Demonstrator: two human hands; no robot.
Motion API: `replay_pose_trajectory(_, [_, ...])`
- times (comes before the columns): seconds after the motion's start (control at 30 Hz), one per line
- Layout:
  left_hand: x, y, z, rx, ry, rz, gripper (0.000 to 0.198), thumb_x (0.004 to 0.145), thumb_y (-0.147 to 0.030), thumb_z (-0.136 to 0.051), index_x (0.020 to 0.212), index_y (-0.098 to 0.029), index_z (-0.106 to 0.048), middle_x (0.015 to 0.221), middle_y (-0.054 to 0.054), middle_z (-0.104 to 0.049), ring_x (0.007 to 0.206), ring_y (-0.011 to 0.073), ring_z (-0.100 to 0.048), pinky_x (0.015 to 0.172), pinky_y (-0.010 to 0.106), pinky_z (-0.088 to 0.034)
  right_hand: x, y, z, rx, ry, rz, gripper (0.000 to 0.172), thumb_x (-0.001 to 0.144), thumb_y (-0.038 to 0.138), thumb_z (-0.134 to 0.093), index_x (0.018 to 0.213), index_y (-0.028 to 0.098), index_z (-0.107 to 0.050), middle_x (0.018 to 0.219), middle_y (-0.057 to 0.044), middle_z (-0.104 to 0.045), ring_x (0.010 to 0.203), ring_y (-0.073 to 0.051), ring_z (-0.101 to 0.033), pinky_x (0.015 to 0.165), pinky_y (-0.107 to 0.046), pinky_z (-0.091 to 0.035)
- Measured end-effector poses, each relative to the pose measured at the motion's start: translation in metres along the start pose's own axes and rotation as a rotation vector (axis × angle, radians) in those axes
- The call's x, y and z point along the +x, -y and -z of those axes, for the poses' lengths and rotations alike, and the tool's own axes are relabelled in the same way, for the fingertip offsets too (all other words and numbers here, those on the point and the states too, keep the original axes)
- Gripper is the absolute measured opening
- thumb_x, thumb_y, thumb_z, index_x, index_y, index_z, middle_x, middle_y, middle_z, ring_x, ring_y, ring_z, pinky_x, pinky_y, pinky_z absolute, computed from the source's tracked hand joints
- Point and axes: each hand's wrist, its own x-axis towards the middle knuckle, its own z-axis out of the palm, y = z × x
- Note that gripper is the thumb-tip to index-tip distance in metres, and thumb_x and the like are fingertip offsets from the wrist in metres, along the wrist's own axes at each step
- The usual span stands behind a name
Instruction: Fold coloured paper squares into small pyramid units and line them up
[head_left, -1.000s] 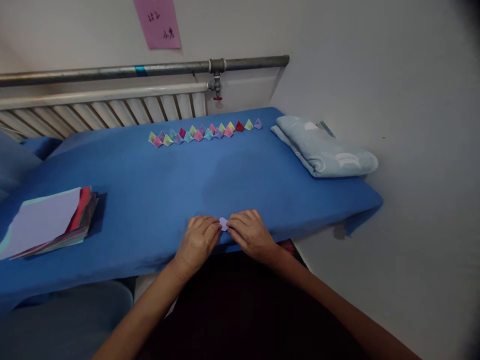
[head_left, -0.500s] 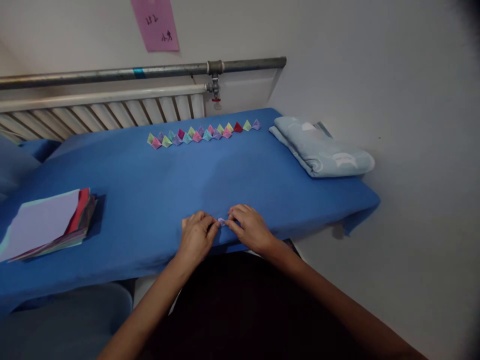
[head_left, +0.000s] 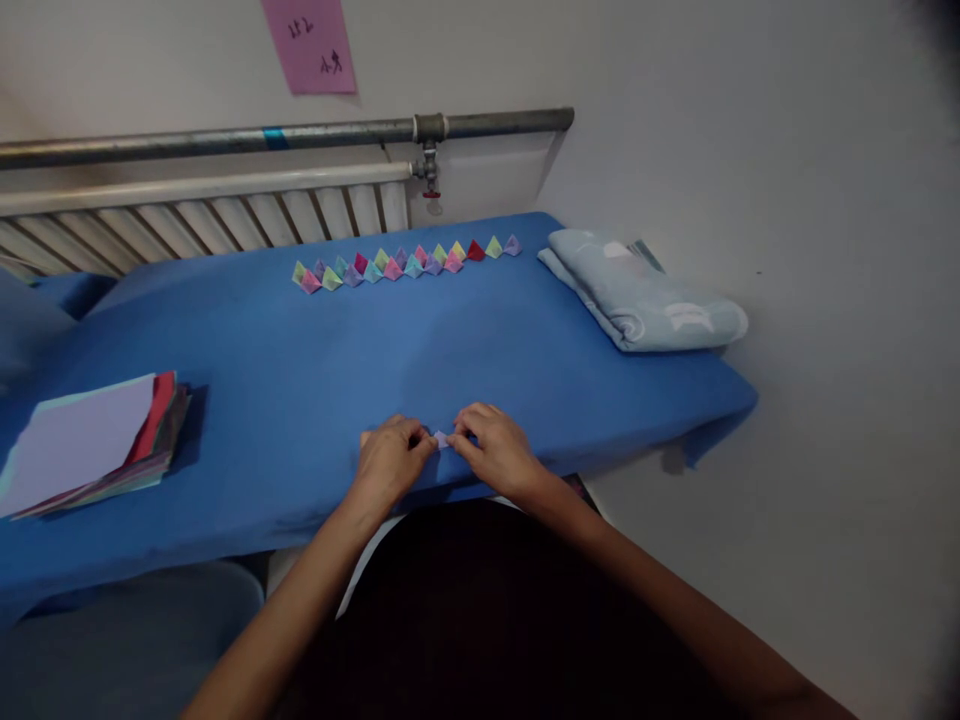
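A small piece of folded purple paper (head_left: 441, 440) is pinched between my two hands, low over the front part of the blue-covered table (head_left: 315, 380). My left hand (head_left: 390, 458) grips its left side with thumb and fingertips. On its right side, the thumb and curled fingers of my right hand (head_left: 495, 445) hold it too. The fingers partly cover the paper, so its exact fold is hard to make out. Farther back stand several small folded paper pieces (head_left: 392, 268) in pink, green, purple, blue, yellow and red, set out in staggered rows.
At the left lies a stack of coloured paper sheets (head_left: 82, 440), purple on top. A folded light-blue blanket (head_left: 660, 300) rests at the right end against the wall. Behind the table are a radiator (head_left: 217, 220) and a metal pipe (head_left: 337, 135). A bluish rounded object (head_left: 150, 640) stands below, front left.
Both hands have shifted slightly and the fingers have regripped the purple paper, which shows a little more now. The whole view has tilted a bit; the other things stay put.
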Motion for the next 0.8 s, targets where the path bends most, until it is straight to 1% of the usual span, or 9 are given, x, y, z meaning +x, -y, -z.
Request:
replay_pose_trajectory(0.17, [0.003, 0.001, -0.001, 0.041, -0.031, 0.016, 0.025, 0.076, -0.029, -0.066, 0.055, -0.020, -0.057, 0.064, -0.001, -0.056, 0.061, 0.0163, -0.051, 0.067, 0.032, -0.035, 0.000, 0.002, 0.001, 0.007, 0.005, -0.022, 0.018, 0.085, 0.020, -0.060, 0.068, 0.019, -0.054, 0.081, -0.002, -0.061, 0.077, -0.015, -0.052, 0.073, -0.029, -0.038])
replay_pose_trajectory(0.27, [0.000, 0.003, -0.003, 0.072, -0.022, -0.010, 0.017, 0.079, -0.029, -0.065, 0.065, -0.019, -0.062, 0.072, 0.001, -0.060, 0.064, 0.0168, -0.054, 0.068, 0.033, -0.037, 0.001, 0.003, 0.001, -0.013, 0.009, -0.033, 0.017, 0.084, 0.020, -0.061, 0.068, 0.019, -0.055, 0.080, -0.002, -0.060, 0.077, -0.015, -0.052, 0.073, -0.029, -0.037])
replay_pose_trajectory(0.33, [-0.005, 0.007, -0.007, 0.101, -0.077, -0.122, 0.006, 0.083, -0.025, -0.063, 0.082, -0.020, -0.066, 0.084, 0.003, -0.064, 0.072, 0.0183, -0.057, 0.071, 0.034, -0.039, 0.001, 0.003, 0.000, -0.037, -0.001, -0.043, 0.016, 0.084, 0.020, -0.062, 0.070, 0.019, -0.056, 0.080, -0.002, -0.060, 0.079, -0.016, -0.052, 0.074, -0.030, -0.036])
replay_pose_trajectory(0.4, [-0.014, 0.011, -0.013, 0.172, -0.166, -0.315, 0.012, 0.088, -0.021, -0.057, 0.095, -0.020, -0.066, 0.094, 0.006, -0.066, 0.082, 0.0205, -0.058, 0.076, 0.035, -0.039, 0.002, 0.003, 0.000, -0.057, -0.010, -0.046, 0.015, 0.085, 0.023, -0.062, 0.072, 0.019, -0.057, 0.081, -0.002, -0.061, 0.080, -0.016, -0.052, 0.074, -0.030, -0.036])
replay_pose_trajectory(0.47, [-0.023, 0.016, -0.020, 0.274, -0.246, -0.503, 0.020, 0.092, -0.017, -0.048, 0.101, -0.017, -0.066, 0.098, 0.009, -0.067, 0.086, 0.0224, -0.058, 0.077, 0.036, -0.039, 0.001, 0.003, -0.001, -0.078, -0.013, -0.035, 0.014, 0.086, 0.025, -0.062, 0.074, 0.019, -0.058, 0.082, -0.002, -0.061, 0.080, -0.017, -0.052, 0.074, -0.031, -0.036])
replay_pose_trajectory(0.53, [-0.030, 0.019, -0.024, 0.358, -0.295, -0.620, 0.026, 0.093, -0.014, -0.043, 0.110, -0.012, -0.063, 0.101, 0.012, -0.067, 0.087, 0.0238, -0.057, 0.077, 0.037, -0.040, -0.001, 0.002, -0.002, -0.103, -0.022, -0.010, 0.014, 0.087, 0.027, -0.060, 0.076, 0.019, -0.059, 0.082, -0.003, -0.062, 0.080, -0.017, -0.053, 0.074, -0.031, -0.036])
replay_pose_trajectory(0.63, [-0.037, 0.021, -0.026, 0.432, -0.304, -0.671, 0.032, 0.091, -0.008, -0.042, 0.119, -0.009, -0.058, 0.107, 0.014, -0.067, 0.092, 0.0254, -0.056, 0.078, 0.039, -0.040, -0.012, 0.001, -0.006, -0.126, -0.078, 0.060, 0.013, 0.091, 0.025, -0.054, 0.083, 0.019, -0.062, 0.089, -0.005, -0.065, 0.084, -0.019, -0.054, 0.077, -0.033, -0.037])
replay_pose_trajectory(0.73, [-0.039, 0.020, -0.027, 0.472, -0.298, -0.652, 0.035, 0.089, -0.006, -0.043, 0.120, -0.008, -0.057, 0.109, 0.014, -0.066, 0.095, 0.0258, -0.056, 0.080, 0.040, -0.040, -0.030, -0.001, -0.010, -0.107, -0.163, 0.181, 0.020, 0.094, 0.021, -0.047, 0.103, 0.019, -0.064, 0.103, -0.008, -0.065, 0.095, -0.020, -0.053, 0.083, -0.035, -0.038])
replay_pose_trajectory(0.8, [-0.039, 0.020, -0.028, 0.489, -0.305, -0.639, 0.035, 0.088, -0.006, -0.044, 0.120, -0.007, -0.058, 0.109, 0.014, -0.066, 0.095, 0.0258, -0.056, 0.081, 0.040, -0.041, -0.040, -0.002, -0.012, -0.139, -0.184, 0.223, 0.026, 0.094, 0.021, -0.045, 0.114, 0.018, -0.062, 0.109, -0.009, -0.064, 0.099, -0.022, -0.051, 0.085, -0.037, -0.037])
